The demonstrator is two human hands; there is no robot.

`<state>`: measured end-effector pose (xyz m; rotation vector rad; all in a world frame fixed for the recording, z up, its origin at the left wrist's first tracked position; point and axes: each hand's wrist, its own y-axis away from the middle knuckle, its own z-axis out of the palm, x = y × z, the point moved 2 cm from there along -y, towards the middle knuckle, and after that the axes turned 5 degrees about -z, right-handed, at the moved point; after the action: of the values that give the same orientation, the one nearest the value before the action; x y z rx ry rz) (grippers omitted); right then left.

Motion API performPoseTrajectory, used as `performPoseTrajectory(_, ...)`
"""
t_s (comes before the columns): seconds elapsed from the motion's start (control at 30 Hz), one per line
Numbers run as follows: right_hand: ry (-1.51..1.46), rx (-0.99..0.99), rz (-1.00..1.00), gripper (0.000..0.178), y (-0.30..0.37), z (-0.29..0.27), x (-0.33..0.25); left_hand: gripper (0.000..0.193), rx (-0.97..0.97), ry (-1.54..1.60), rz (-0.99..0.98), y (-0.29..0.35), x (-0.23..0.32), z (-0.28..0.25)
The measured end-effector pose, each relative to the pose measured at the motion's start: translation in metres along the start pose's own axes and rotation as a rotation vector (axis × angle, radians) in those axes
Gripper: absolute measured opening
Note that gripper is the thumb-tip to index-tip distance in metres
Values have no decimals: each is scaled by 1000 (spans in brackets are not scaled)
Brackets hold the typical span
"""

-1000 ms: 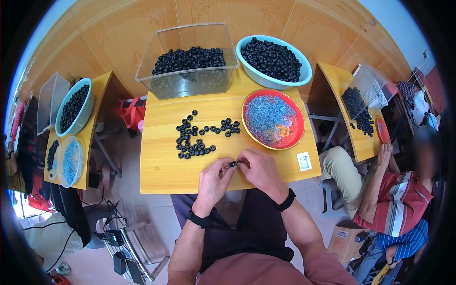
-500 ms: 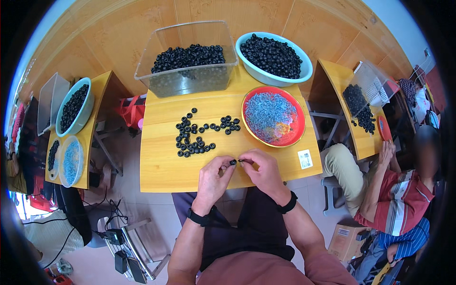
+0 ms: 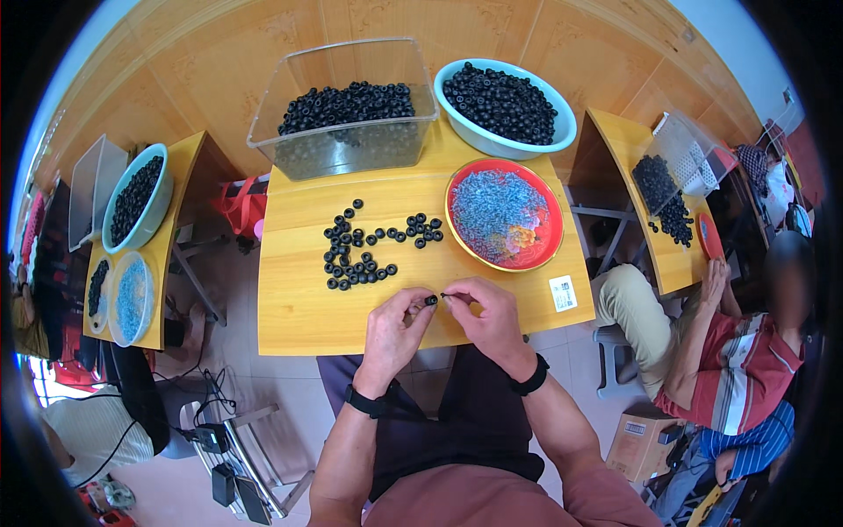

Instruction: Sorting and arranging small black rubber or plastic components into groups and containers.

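Observation:
Near the front edge of the yellow table, my left hand (image 3: 399,323) pinches a small black round piece (image 3: 430,300) with a hole in its end. Facing it, my right hand (image 3: 486,314) is closed in a pinch at a tiny dark piece (image 3: 444,296), too small to name. A narrow gap separates the two pieces. Beyond my left hand lie several loose black round pieces (image 3: 362,268) in an uneven cluster. To the right of them stands a red plate (image 3: 558,230) holding a heap of tiny blue-grey pieces (image 3: 492,206).
At the table's back stand a clear plastic bin (image 3: 351,160) and a light-blue basin (image 3: 566,140), both holding black pieces. A white label (image 3: 563,293) lies at right. Side tables (image 3: 628,149) carry similar containers; a co-worker (image 3: 733,369) sits at the right one.
My right hand's fingertips have shifted very slightly beside the black piece. My left hand keeps its pinch, and the cluster on the table is the same.

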<state>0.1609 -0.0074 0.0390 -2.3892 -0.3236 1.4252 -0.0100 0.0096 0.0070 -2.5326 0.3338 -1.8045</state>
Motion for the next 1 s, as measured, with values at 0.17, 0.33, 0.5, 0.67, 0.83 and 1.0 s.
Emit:
performPoseTrajectory(0.17,16,-34,-65,11,0,2,2,21,-4,-24,20,-1,0,0)
performPoseTrajectory(0.33,99,-66,-94,13,1,4,0,22,0,-14,31,-2,-2,-1)
performPoseTrajectory(0.5,160,-47,-108,15,2,3,-3,22,-24,-23,28,-2,3,-2)
performPoseTrajectory(0.67,203,-46,-192,14,2,3,-3,22,-26,-25,39,-1,3,-3)
performPoseTrajectory(0.83,202,-65,-213,13,1,3,-4,22,-13,35,16,-1,1,-3)
performPoseTrajectory(1.0,254,-59,-249,13,0,1,-4,20,-91,24,-46,-1,4,-3)
